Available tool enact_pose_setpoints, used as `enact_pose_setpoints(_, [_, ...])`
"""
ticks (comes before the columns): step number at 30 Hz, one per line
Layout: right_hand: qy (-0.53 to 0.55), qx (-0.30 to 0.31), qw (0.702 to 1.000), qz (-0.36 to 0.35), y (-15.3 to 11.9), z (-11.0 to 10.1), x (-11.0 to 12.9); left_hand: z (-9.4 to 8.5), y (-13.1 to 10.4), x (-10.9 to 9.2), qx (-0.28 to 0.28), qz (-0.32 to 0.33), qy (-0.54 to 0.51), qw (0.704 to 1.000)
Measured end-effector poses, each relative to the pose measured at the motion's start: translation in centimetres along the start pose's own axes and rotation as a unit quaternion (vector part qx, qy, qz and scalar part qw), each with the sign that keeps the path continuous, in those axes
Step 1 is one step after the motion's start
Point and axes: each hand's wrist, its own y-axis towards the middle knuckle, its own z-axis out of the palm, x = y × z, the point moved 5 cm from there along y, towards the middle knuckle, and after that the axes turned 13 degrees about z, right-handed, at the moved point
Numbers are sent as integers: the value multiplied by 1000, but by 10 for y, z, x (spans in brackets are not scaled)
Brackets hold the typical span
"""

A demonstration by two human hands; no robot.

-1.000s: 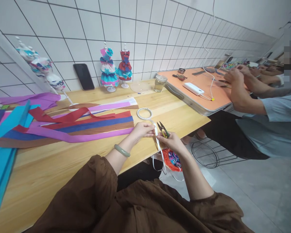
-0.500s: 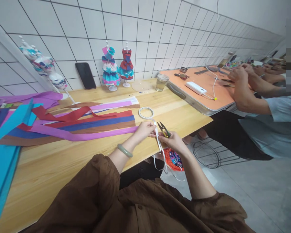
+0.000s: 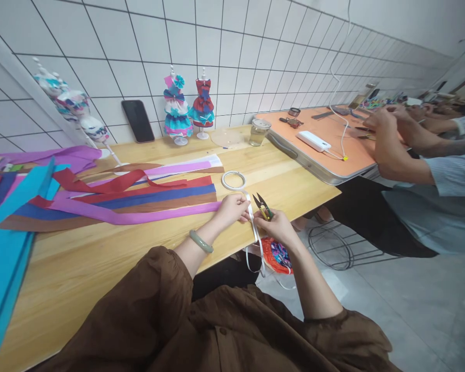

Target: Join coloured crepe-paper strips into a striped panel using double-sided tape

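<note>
Head view: white tape (image 3: pixel 254 231) is at the worktop's (image 3: pixel 120 263) near edge, short of the near right corner, w/ loose loops dropping past that edge, prob. to leave the hands room. L hand (image 3: pixel 235 207) has the tape pinched btwn thumb & fingertips, no gap showing; seems to steady the upper part, near the roll (image 3: pixel 232 188), which lies flat further in from the edge, prob. so tape feeds off freely. R hand (image 3: pixel 276 226) is curled round snips (image 3: pixel 264 207), blades parted, tips pointing away from the body, just beside the tape; thumb & finger are at the tape below L hand, tho pinch vs. mere touch is hard to tell. Prob. held so no need to put the snips down. Strips (image 3: pixel 170 196) run from the left edge twd mid-worktop, several right ends roughly lined up, maybe for easy picking by colour; a purple one runs up to L hand, contact unclear. Phone (image 3: pixel 138 121) leans on the wall at the back edge, 2 doll dresses (image 3: pixel 178 111) to its right, likely in sight but out of the way. Glass (image 3: pixel 259 133) is by the back right corner, prob. for safety vs. spills. Red bag (image 3: pixel 271 261) w/ multicol. bits is below the near edge, support unclear, maybe there for offcuts.
</note>
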Motion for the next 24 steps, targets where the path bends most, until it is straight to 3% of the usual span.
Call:
enact_pose_setpoints(15, [-2, -80, 996, -43, -8, -4, -4, 0, -1, -2, -1, -24, -11, 1000])
enact_pose_setpoints(24, [93, -148, 984, -23, -11, -10, -9, -3, -1, 1, -16, -19, -18, 1000])
